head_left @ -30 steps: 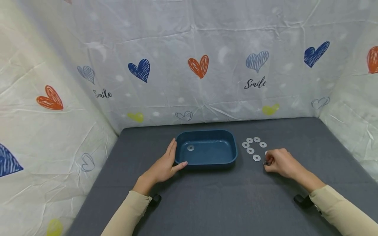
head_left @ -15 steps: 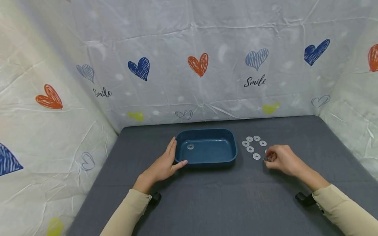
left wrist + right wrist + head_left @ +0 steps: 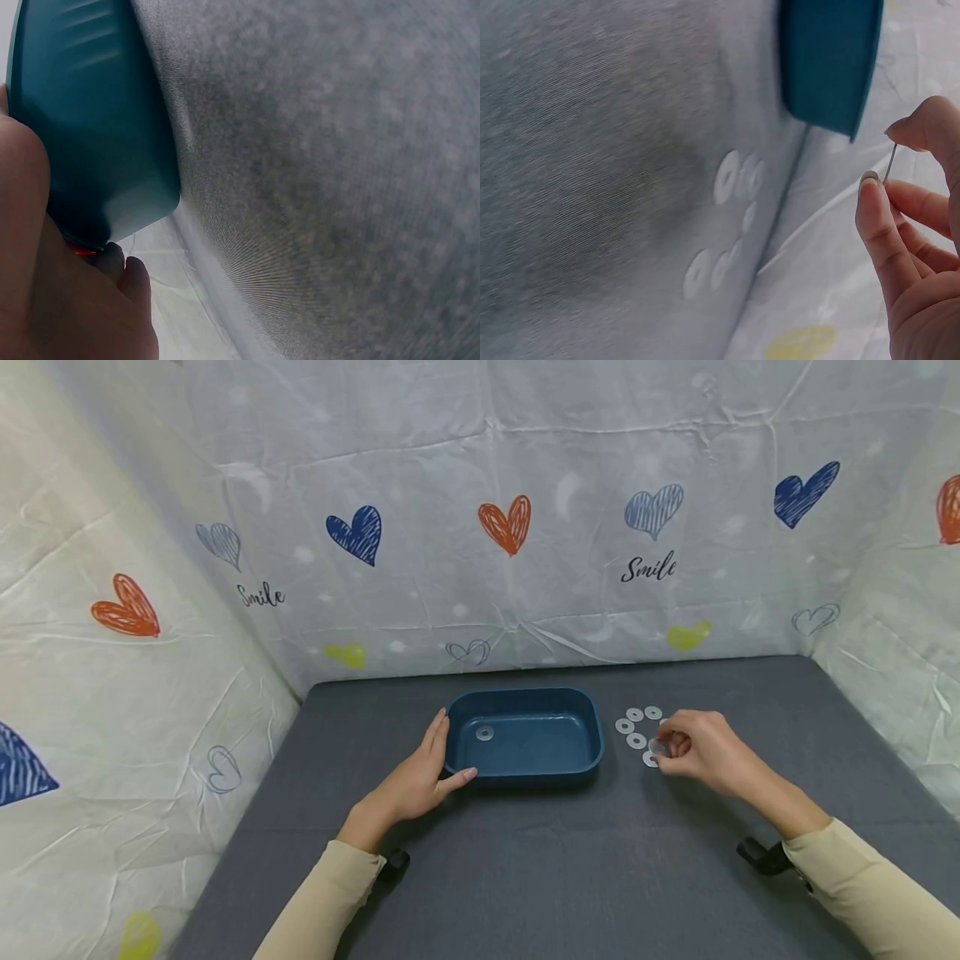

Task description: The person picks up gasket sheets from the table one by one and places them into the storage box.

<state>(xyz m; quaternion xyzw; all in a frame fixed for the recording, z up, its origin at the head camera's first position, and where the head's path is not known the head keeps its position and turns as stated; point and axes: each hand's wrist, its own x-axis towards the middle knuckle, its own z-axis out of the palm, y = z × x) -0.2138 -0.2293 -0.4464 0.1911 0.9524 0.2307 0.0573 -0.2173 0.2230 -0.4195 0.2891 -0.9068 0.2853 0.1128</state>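
A dark blue oblong tray [image 3: 525, 735] sits on the grey table [image 3: 570, 868], and a single flat metal washer [image 3: 483, 734] lies inside it near its left end. To the right of the tray, a loose group of washers [image 3: 634, 727] lies on the table, well apart from the tray's wall; the right wrist view shows six of them [image 3: 727, 176] flat on the cloth.

The left hand [image 3: 420, 781] rests against the tray's left end: the fingers [image 3: 437, 739] lie straight along the outer wall and the thumb presses the near corner, so the hand is flat and relaxed rather than curled round anything.

The right hand [image 3: 701, 752] hovers just above the group of washers, right of the tray. Its thumb and forefinger are closed in a pinch on one washer [image 3: 891, 161], held on edge between the fingertips [image 3: 870, 184], while the other fingers curl loosely underneath. This pinched washer is clear of the table.
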